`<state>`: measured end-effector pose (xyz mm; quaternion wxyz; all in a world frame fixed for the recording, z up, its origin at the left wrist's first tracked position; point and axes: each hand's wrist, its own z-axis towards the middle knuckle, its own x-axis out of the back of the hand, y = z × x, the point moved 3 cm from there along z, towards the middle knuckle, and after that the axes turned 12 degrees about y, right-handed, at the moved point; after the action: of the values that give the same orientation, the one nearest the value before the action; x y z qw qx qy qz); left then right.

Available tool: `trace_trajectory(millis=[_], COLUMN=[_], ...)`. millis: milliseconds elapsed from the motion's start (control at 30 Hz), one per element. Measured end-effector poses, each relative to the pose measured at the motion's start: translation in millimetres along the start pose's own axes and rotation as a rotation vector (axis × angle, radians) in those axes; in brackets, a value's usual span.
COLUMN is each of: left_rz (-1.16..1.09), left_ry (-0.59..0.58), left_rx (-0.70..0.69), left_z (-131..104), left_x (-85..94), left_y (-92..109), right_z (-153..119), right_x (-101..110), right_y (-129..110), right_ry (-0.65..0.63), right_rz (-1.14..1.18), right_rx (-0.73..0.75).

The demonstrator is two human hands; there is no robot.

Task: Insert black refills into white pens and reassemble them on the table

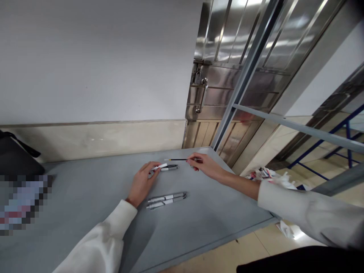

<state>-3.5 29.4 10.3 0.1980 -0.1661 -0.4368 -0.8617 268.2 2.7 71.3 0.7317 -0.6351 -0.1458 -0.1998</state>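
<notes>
My left hand (145, 180) is closed around a white pen barrel (163, 165), its fingers pinching it just above the table. Beside that barrel, a white pen with dark parts (170, 167) lies partly behind my left fingers. In my right hand (197, 163), thumb and fingers pinch a thin dark pen refill (179, 159), held level with its pale tip pointing left toward the barrel. A gap separates the refill from the barrel. Closer to me, two white-and-grey pens (165, 201) lie side by side on the grey table (210, 212).
A black bag (17, 155) and a blurred-out item (25, 204) are at the table's left. A grey metal post (244, 79) rises at the far right corner. Beyond the right edge, crumpled litter (273, 178) lies near a blue metal frame (348, 140). A wall runs behind the table.
</notes>
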Motion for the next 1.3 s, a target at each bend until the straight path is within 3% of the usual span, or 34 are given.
trace_trajectory(millis=[667,1300], left_rz=[0.018,0.023], left_ry=[0.026,0.033], left_rx=[-0.017,-0.078], left_z=[0.5,2.3], left_x=[-2.0,-1.0], left_y=[-5.8,-4.2], right_z=[0.9,-1.0], right_x=[-0.3,1.8], right_y=[1.9,0.0], right_ry=[-0.017,0.023], right_rz=[-0.005,0.072], right_rx=[0.025,-0.137])
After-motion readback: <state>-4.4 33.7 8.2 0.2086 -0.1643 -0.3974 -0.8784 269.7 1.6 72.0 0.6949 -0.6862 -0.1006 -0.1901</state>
